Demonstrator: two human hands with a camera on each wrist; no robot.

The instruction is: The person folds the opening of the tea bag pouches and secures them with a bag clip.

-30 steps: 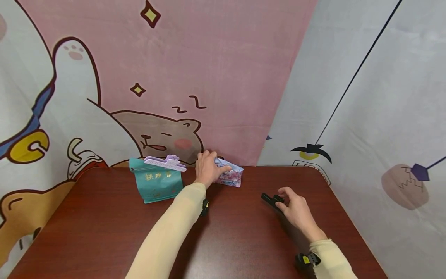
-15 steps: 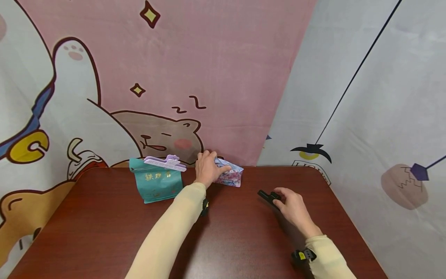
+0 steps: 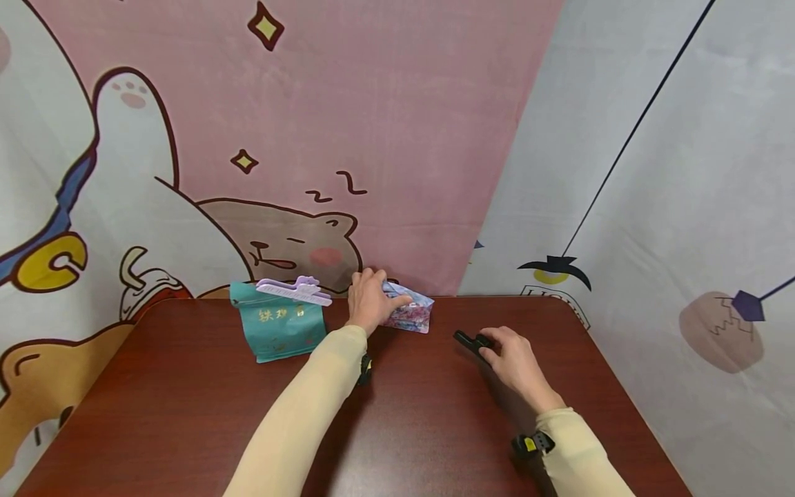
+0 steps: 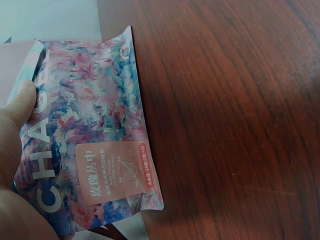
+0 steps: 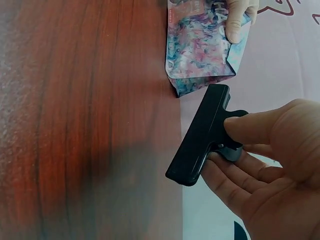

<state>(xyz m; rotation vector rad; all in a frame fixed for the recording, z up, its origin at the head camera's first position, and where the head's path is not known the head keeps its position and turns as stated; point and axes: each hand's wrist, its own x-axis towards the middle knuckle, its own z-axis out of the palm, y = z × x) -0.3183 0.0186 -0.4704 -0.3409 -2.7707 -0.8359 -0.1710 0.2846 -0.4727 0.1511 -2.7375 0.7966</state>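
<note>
A pink and blue tea bag pouch (image 4: 95, 115) stands at the back of the table, its top edge folded over. My left hand (image 3: 370, 301) grips that folded top, with the thumb (image 4: 22, 100) across the front. To the right, my right hand (image 3: 514, 357) holds a black bag clip (image 5: 200, 137) above the table, pinching its handles between thumb and fingers. The clip's long bar points toward the pouch and is apart from it. In the right wrist view the pouch (image 5: 202, 42) shows beyond the clip, with left-hand fingers on its top.
Left of my left arm stands a teal pouch (image 3: 282, 331) with a lilac clip (image 3: 295, 290) across its top. The reddish-brown table (image 3: 422, 414) ends at a cartoon-printed cloth (image 3: 422, 138) behind, and a grey-white cloth (image 3: 695, 172) hangs on the right.
My right hand has moved left and slightly away from me with the black clip, closer to the pink and blue pouch. The left hand and both pouches have stayed in place.
</note>
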